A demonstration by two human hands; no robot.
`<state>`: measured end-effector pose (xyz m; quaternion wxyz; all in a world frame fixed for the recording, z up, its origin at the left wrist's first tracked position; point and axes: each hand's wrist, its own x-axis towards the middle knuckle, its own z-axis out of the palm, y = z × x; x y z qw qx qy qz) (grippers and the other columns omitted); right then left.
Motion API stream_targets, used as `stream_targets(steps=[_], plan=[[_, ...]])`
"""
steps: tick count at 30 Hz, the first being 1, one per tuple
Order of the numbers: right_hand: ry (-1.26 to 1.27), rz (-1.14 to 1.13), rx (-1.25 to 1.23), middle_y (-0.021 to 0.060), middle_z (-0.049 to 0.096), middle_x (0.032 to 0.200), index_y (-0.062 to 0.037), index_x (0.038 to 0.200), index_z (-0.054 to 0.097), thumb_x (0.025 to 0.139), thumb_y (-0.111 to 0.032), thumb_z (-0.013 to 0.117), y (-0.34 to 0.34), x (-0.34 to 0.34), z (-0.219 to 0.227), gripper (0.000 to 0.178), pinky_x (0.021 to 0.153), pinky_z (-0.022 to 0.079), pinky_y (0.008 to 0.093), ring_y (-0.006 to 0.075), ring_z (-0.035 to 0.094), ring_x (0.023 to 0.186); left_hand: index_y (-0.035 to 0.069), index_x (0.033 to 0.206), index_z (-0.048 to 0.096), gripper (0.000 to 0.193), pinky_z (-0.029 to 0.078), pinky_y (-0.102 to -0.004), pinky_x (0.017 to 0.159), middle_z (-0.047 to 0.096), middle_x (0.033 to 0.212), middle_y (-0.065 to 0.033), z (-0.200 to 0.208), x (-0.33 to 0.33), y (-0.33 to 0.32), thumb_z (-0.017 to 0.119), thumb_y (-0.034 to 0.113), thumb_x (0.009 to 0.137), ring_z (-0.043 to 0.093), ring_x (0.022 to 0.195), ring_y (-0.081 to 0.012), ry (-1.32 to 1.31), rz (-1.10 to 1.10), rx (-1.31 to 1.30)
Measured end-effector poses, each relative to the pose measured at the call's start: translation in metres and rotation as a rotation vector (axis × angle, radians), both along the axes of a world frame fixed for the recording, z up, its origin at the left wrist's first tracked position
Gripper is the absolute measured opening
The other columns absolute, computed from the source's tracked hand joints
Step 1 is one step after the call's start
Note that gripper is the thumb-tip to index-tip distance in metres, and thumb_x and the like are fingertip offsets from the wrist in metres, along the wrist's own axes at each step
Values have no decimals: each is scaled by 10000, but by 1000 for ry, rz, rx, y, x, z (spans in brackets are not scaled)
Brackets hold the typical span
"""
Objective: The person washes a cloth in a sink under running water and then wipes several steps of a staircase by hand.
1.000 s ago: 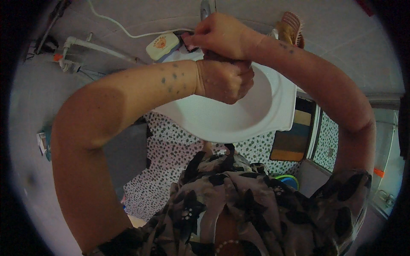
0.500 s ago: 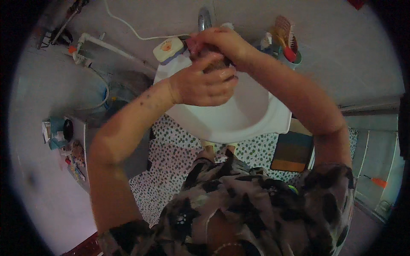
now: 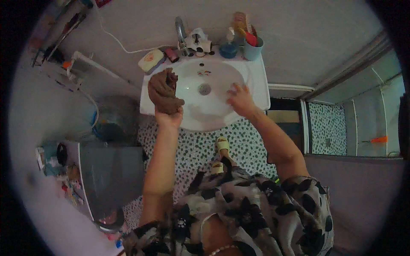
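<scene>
A wadded brown cloth (image 3: 164,91) is gripped in the clenched left hand (image 3: 169,116) above the left rim of the white washbasin (image 3: 256,85). The right hand (image 3: 240,99) is laid open, fingers spread, inside the bowl near the drain (image 3: 204,88).

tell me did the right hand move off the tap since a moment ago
Yes. The right hand has come down from the tap to the basin rim's near right side.
</scene>
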<state>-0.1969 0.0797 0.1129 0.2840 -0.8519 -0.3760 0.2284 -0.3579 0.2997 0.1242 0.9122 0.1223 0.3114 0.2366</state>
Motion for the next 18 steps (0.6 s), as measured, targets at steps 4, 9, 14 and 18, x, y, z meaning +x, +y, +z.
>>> stream_targets(steps=[4, 9, 14, 18], plan=[[-9, -440, 325, 136, 607, 913, -36, 1006, 601, 799, -74, 557, -83, -64, 9, 216, 720, 471, 339, 256, 590, 787, 127, 1044, 554, 339, 446, -306, 549, 598, 913, -32, -26, -17, -45, 481, 385, 836, 574, 816, -188, -89, -126, -117], [439, -377, 386, 95, 574, 1035, -60, 1183, 508, 851, -204, 568, -129, -119, 44, 367, 797, 442, 307, 199, 549, 922, 107, 1110, 525, 381, 470, -316, 623, 574, 1028, -58, -25, -6, -119, 485, 376, 843, 565, 889, -209, -582, -521, -246], [614, -591, 1069, 89, 365, 1334, -44, 1364, 246, 884, -277, 529, -171, -136, 64, 605, 995, 301, 305, 171, 341, 1221, 68, 1240, 410, 395, 388, -334, 918, 492, 1172, -95, 12, 15, -236, 486, 205, 877, 482, 1066, -229, -284, -738, 561], [-12, -871, 946, 110, 509, 1178, -18, 1209, 447, 839, -203, 578, -217, -76, 30, 434, 929, 367, 319, 227, 483, 1088, 80, 1286, 326, 473, 368, -309, 932, 412, 1240, -89, -40, 99, -236, 520, 229, 881, 434, 1091, -209, -33, -1018, 937]])
